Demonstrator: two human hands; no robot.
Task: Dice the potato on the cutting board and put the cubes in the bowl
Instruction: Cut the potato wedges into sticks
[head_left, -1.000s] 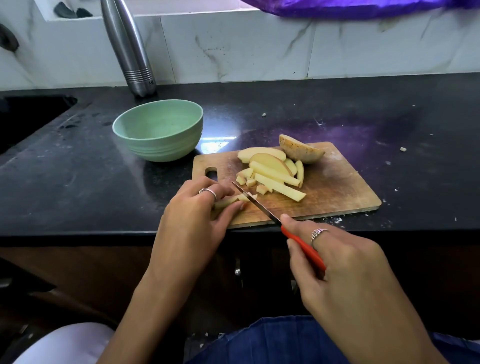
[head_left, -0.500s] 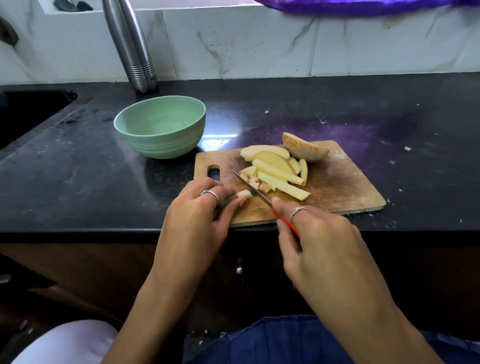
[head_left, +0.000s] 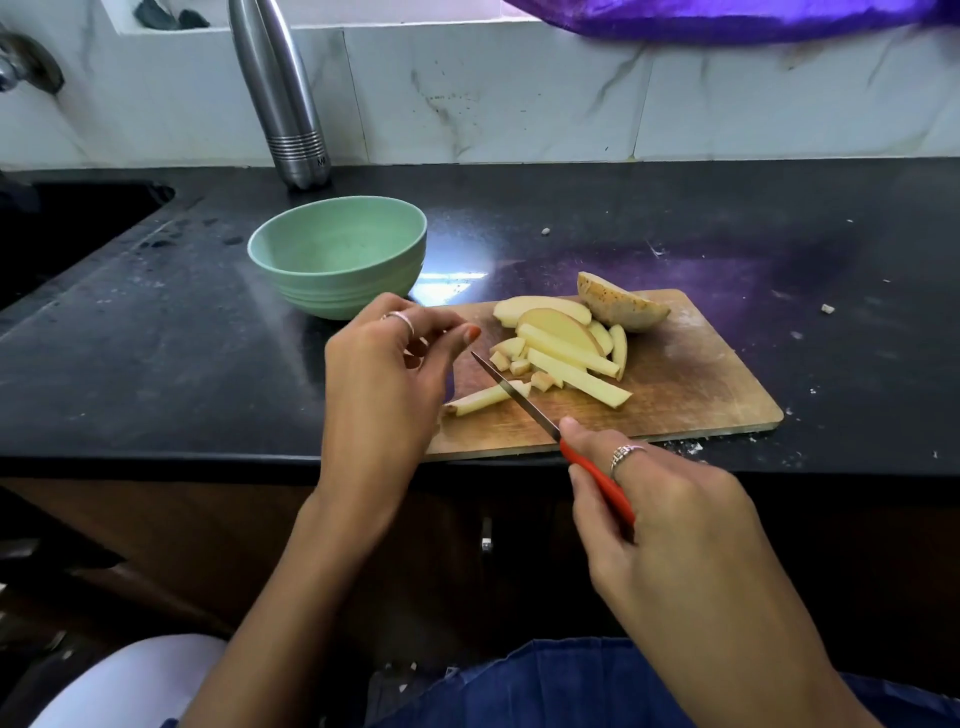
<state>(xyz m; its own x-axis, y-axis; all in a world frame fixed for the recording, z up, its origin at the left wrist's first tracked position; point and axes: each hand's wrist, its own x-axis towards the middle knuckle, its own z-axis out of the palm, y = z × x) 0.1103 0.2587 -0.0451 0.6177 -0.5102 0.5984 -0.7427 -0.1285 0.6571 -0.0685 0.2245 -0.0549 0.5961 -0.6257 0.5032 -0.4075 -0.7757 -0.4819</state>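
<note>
On the dark bench (head_left: 156, 364) the wooden cutting board (head_left: 701, 384) carries the potato: an uncut end piece, slices and sticks piled toward its far side. One potato stick (head_left: 480, 401) lies apart near the left edge, its long axis running left to right, just beside the left hand (head_left: 387, 374), whose fingers (head_left: 415, 325) hover loosely curled and hold nothing. The right hand (head_left: 670, 519) grips the red-handled knife (head_left: 519, 397), its blade crossing that stick's right end. The green bowl (head_left: 337, 254) looks empty.

Right hand (head_left: 670, 514): gripping red-handled knife (head_left: 524, 402), blade lying across a potato stick (head_left: 480, 400) (centre frame)
Left hand (head_left: 384, 374): hovering, fingers loosely curled
Bowl (head_left: 337, 254): sitting upper left of cutting board (head_left: 691, 384)
</note>
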